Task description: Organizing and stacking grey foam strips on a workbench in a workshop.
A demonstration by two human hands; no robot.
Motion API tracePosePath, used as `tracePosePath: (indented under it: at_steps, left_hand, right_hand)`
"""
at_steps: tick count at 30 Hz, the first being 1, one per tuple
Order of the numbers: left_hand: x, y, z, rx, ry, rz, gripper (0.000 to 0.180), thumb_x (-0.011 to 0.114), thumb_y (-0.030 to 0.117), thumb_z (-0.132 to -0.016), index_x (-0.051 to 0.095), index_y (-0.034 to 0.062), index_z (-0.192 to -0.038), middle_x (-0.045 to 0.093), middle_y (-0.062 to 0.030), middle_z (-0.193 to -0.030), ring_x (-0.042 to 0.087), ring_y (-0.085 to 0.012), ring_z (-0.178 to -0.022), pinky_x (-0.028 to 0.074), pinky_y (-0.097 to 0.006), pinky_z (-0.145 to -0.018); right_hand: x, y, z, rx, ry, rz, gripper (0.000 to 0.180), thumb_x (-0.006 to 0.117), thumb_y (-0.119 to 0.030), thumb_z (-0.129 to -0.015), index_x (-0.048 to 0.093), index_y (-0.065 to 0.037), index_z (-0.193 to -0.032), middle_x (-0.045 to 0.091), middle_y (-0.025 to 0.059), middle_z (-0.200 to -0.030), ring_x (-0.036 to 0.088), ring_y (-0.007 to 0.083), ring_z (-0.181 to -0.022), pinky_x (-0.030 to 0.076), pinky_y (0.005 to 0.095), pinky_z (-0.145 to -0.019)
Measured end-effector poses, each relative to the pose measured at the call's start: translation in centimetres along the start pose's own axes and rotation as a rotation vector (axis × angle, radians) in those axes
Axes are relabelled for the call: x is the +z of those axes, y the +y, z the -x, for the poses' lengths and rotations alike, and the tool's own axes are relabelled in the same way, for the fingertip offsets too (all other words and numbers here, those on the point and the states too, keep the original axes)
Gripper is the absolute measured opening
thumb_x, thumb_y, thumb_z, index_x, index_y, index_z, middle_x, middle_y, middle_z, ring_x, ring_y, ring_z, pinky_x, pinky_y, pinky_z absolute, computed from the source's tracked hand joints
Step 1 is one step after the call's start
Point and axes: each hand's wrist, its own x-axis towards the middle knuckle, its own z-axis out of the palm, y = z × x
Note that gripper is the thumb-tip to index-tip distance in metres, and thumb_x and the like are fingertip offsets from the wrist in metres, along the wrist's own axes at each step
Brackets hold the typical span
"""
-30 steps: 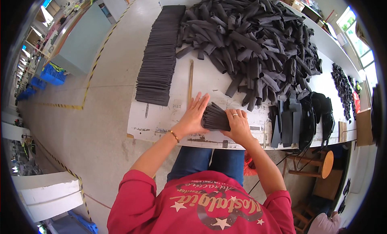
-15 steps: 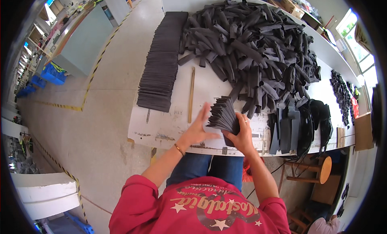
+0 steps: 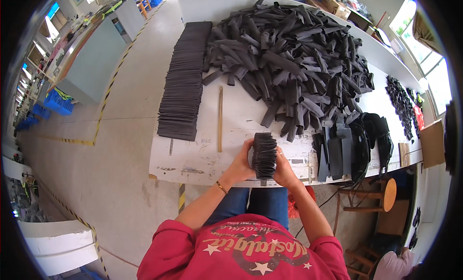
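Note:
Between my two hands is a thick stack of dark grey fabric pieces (image 3: pixel 265 156), their layered edges facing up, held above the front edge of the white table (image 3: pixel 231 162). My left hand (image 3: pixel 241 162) presses on its left side, fingers curled round the far corner. On the right side, my right hand (image 3: pixel 284 170) grips the same stack. A large heap of loose dark folded fabric pieces (image 3: pixel 289 63) lies beyond. To the left runs a long neat row of stacked dark pieces (image 3: pixel 182 82). A thin wooden stick (image 3: pixel 220 118) lies between that row and my hands.
Flat dark strips (image 3: pixel 339 152) and black glossy pieces (image 3: pixel 359 154) hang over the table's front edge on the right. A wooden stool (image 3: pixel 389 195) stands below. A low white panel (image 3: pixel 386 46) borders the far side. Another person's sleeve (image 3: pixel 393 266) shows at lower right.
My left hand, earlier apart from the stack with fingers spread, now holds its left side. The fanned stack has been squared up and turned upright. The view has shifted slightly.

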Motion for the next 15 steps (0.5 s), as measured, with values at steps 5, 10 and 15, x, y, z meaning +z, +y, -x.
tracePosePath:
  at_steps: [5,10,15]
  left_hand:
    - [0.2,-0.3,0.2,0.036,-0.003,-0.076,0.102,0.090,0.015,-0.062,0.027,0.0054,-0.142,0.046,-0.0161,-0.137,0.042,-0.0260,-0.131,0.031,-0.037,-0.111]
    - [0.2,0.1,0.2,0.056,-0.005,-0.082,0.105,0.090,0.015,-0.062,0.024,0.0051,-0.143,0.044,-0.0156,-0.138,0.042,-0.0254,-0.132,0.030,-0.037,-0.112]
    - [0.5,-0.1,0.1,0.088,-0.032,0.096,0.110,0.091,0.014,-0.062,0.018,0.0034,-0.144,0.043,-0.0132,-0.139,0.044,-0.0231,-0.129,0.034,-0.037,-0.110]
  right_hand:
    - [-1.1,-1.0,0.2,-0.022,-0.047,0.322,0.085,0.074,-0.001,-0.067,0.034,-0.001,-0.142,0.042,0.0215,-0.138,0.041,0.0408,-0.127,0.035,0.0462,-0.108]
    - [-4.2,-1.7,-0.1,0.067,-0.246,0.358,0.087,0.074,-0.005,-0.072,0.028,-0.002,-0.146,0.036,0.0236,-0.146,0.038,0.0416,-0.131,0.034,0.0467,-0.109]
    - [-8.5,-8.9,-4.9,0.182,0.110,0.023,0.062,0.056,-0.020,-0.097,0.028,-0.002,-0.150,0.037,0.0205,-0.150,0.036,0.0304,-0.139,0.027,0.0380,-0.114]
